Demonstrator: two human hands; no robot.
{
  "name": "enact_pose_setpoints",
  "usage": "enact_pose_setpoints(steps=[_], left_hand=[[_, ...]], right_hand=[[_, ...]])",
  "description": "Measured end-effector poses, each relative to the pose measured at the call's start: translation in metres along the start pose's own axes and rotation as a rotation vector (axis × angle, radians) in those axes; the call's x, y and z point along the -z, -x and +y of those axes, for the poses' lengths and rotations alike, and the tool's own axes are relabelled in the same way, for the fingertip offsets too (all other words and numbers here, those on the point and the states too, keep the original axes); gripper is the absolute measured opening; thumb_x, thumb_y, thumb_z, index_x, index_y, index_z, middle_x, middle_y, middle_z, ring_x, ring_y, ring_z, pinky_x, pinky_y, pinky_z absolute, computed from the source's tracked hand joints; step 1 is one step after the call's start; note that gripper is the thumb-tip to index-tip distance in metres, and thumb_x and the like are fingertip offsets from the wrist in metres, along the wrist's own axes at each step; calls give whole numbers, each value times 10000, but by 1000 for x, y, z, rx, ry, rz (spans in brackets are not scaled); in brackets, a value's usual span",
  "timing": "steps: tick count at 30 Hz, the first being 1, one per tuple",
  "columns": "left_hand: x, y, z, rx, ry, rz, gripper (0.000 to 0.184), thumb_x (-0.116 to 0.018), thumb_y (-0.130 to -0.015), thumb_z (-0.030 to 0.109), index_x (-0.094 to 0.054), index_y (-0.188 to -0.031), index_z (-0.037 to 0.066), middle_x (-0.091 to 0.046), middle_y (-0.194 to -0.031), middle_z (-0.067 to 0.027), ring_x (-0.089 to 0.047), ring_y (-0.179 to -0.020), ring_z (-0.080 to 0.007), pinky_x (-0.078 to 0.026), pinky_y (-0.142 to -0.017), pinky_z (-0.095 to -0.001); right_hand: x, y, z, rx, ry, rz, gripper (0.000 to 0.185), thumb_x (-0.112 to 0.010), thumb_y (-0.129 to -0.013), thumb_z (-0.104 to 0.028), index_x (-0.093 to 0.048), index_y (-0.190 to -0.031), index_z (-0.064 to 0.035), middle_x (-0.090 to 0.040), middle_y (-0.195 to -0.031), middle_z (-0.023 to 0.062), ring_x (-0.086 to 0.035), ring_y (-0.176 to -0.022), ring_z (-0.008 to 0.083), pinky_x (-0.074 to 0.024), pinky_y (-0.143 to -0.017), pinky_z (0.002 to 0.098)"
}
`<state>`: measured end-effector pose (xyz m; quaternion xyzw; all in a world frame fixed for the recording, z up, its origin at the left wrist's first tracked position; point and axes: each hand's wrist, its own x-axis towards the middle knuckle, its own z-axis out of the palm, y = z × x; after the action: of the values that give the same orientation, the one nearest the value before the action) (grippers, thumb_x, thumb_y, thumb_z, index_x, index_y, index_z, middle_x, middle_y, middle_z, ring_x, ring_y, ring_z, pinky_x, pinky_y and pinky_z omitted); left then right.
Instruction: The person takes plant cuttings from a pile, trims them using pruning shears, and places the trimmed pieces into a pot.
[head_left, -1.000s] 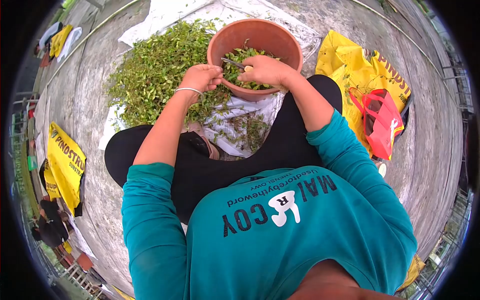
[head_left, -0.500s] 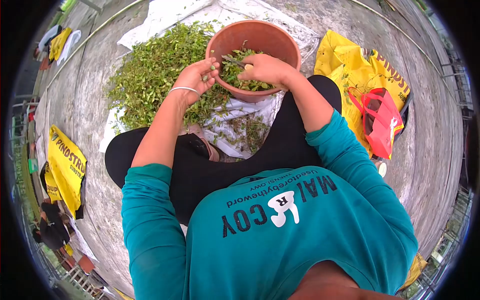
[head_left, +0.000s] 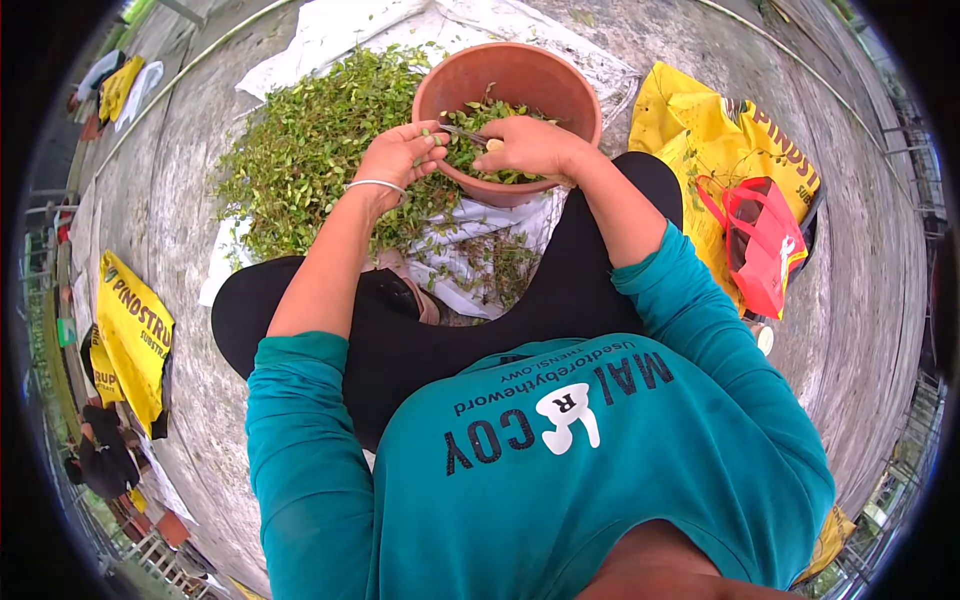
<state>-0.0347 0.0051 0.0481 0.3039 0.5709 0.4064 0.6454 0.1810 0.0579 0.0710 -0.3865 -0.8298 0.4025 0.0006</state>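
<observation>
My left hand (head_left: 400,160) is closed on a small green leafy cutting (head_left: 426,132) at the left rim of a terracotta-coloured pot (head_left: 572,78). My right hand (head_left: 530,148) grips scissors (head_left: 466,134), whose blades point left towards the fingers of my left hand. Below the scissors, inside the pot, lie green leafy cuttings (head_left: 490,112). A large heap of leafy stems (head_left: 310,150) spreads to the left of the pot on a white sheet (head_left: 340,28).
Yellow bags (head_left: 670,110) and a red bag (head_left: 762,245) lie to the right. Another yellow bag (head_left: 135,335) is on the wooden floor (head_left: 215,400) at the left. Loose stems (head_left: 500,262) lie between my legs. A person in dark clothes (head_left: 108,455) is at the far left.
My left hand opened somewhat and moved slightly away from the scissors, then came back to the blade tips. My right hand stayed over the pot, with the blades shifting a little.
</observation>
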Motion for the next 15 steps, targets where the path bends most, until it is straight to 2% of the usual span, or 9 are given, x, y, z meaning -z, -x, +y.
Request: enact_pose_setpoints(steps=[11, 15], left_hand=[[-1, -2, 0, -6, -37, 8, 301, -543, -905, 40, -563, -1204, 11, -664, -1021, -78, -622, -802, -92, -509, -681, -178], [2, -4, -3, 17, -50, -25, 309, -533, -905, 34, -557, -1212, 21, -664, -1014, -74, -614, -786, -86, -503, -668, -173]], right_hand=[[-5, -7, 4, -8, -37, 4, 331, -596, -803, -333, -615, -896, -16, -607, -767, 87, -533, -679, 227, -431, -664, 340], [-11, -7, 1, 2, -53, 47, 392, -569, -773, -388, -624, -886, -16, -642, -828, 118, -573, -729, 283, -457, -697, 405]])
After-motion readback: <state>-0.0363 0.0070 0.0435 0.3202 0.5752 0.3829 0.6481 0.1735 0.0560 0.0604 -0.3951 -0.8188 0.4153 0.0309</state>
